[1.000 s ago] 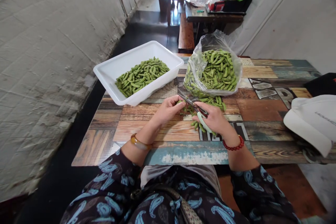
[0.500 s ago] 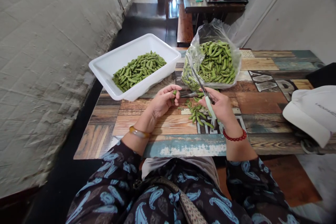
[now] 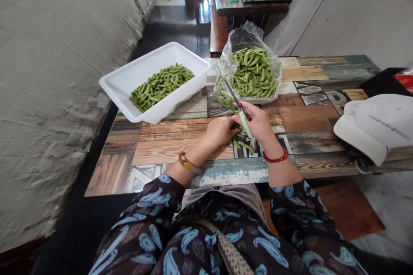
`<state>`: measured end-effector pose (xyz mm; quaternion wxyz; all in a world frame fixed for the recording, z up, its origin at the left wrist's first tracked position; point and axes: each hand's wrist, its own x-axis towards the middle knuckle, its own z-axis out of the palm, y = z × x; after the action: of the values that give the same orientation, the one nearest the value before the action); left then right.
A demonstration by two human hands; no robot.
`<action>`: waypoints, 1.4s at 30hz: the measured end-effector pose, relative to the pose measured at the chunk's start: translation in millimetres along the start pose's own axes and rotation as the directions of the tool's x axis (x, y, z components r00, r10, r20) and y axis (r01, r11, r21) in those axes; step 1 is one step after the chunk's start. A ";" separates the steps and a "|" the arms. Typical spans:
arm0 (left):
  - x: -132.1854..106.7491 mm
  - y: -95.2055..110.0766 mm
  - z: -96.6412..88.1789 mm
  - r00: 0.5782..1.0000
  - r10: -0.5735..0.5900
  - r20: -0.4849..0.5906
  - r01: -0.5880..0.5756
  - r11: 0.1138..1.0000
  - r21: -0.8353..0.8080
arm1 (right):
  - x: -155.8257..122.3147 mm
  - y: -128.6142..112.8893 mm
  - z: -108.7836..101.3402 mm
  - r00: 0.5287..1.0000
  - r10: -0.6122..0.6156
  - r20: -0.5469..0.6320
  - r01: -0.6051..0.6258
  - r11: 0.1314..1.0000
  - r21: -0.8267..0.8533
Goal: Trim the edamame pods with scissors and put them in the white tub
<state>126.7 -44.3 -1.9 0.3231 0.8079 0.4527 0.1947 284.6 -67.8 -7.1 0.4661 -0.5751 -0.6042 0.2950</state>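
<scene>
My right hand (image 3: 258, 122) grips a pair of scissors (image 3: 246, 124) with pale green handles; the dark blades point up and left toward the plastic bag. Close beside it, my left hand (image 3: 222, 131) is turned palm down, its fingers curled at a small pile of loose edamame pods (image 3: 247, 148) on the table. What those fingertips pinch is hidden. Behind my hands, a clear plastic bag (image 3: 273, 62) lies open, full of edamame pods (image 3: 253, 71). To the left a white plastic tub (image 3: 121, 81) holds a heap of edamame pods (image 3: 161, 86).
Everything rests on a wood-patterned table (image 3: 167, 152). A white cap (image 3: 377, 124) lies at the right, with a black object (image 3: 380, 81) behind it. Farther back are a bench (image 3: 219, 30) and another table (image 3: 222, 4) with things on it. A rough wall (image 3: 64, 73) runs along the left.
My left hand, which held a green pod in front of the tub, has moved right to the loose pods beside my right hand. The scissors stay in my right hand. The view has shifted slightly.
</scene>
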 end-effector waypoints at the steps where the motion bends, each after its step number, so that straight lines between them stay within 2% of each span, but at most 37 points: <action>1: -0.3 -1.2 -0.1 1.000 -0.010 -0.001 0.010 1.000 -0.012 | -0.1 0.6 0.5 1.000 0.001 0.005 -0.001 1.000 -0.004; 3: -2.1 -6.6 -5.8 1.000 -0.021 0.011 0.022 0.990 -0.137 | -0.3 0.8 0.9 1.000 0.001 0.012 -0.001 1.000 -0.005; 5: -5.8 -14.7 -17.0 0.999 -0.036 0.037 0.047 0.933 -0.357 | -0.5 0.1 0.9 1.000 -0.001 0.013 0.001 1.000 -0.003; 7: -11.2 -22.6 -30.0 0.994 -0.087 0.063 0.107 0.800 -0.590 | -1.0 -0.7 1.0 1.000 -0.004 0.013 0.004 1.000 -0.003; 9: -16.8 -27.6 -41.2 0.987 -0.137 0.081 0.151 0.641 -0.752 | -2.0 -1.3 1.6 1.000 -0.008 0.022 0.008 1.000 -0.005; 11: -20.8 -28.8 -48.5 0.986 -0.145 0.081 0.147 0.529 -0.836 | -3.3 -1.1 2.5 0.999 -0.010 0.045 0.011 1.000 -0.012; 13: -22.7 -28.0 -52.3 0.989 -0.124 0.077 0.128 0.483 -0.867 | -4.6 -0.3 3.5 0.998 -0.012 0.064 0.014 1.000 -0.027; 16: -22.8 -28.0 -54.7 0.991 -0.096 0.088 0.125 0.501 -0.856 | -5.8 0.6 4.6 0.997 -0.015 0.075 0.019 0.999 -0.051; 20: -22.4 -32.0 -57.5 0.992 -0.127 0.006 0.079 0.579 -0.811 | -6.7 -2.5 5.5 0.995 -0.008 0.098 0.016 0.997 -0.073; 22: -22.4 -32.7 -59.2 0.985 -0.170 -0.010 0.083 0.532 -0.843 | -7.3 -5.1 5.8 0.993 -0.009 0.114 0.019 0.996 -0.087; 26: -22.4 -30.0 -61.6 0.977 -0.212 0.023 0.102 0.369 -0.924 | -8.8 -7.0 6.9 0.991 -0.036 0.132 0.051 0.992 -0.114; 29: -22.6 -27.7 -62.4 0.979 -0.200 0.031 0.098 0.337 -0.936 | -9.6 -4.9 8.1 0.990 -0.052 0.128 0.068 0.990 -0.123; 39: -24.4 -26.3 -61.8 0.988 -0.155 -0.010 0.059 0.432 -0.900 | -10.1 -9.5 8.3 0.973 -0.134 0.189 0.179 0.953 -0.245; 42: -24.4 -26.7 -60.9 0.992 -0.123 -0.015 0.050 0.510 -0.859 | -9.6 -10.0 7.8 0.959 -0.181 0.218 0.239 0.929 -0.282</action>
<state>61.1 -34.0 22.5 0.6712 0.5127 0.3493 0.4058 272.5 -77.4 -3.4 0.3412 -0.5414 -0.7421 0.1994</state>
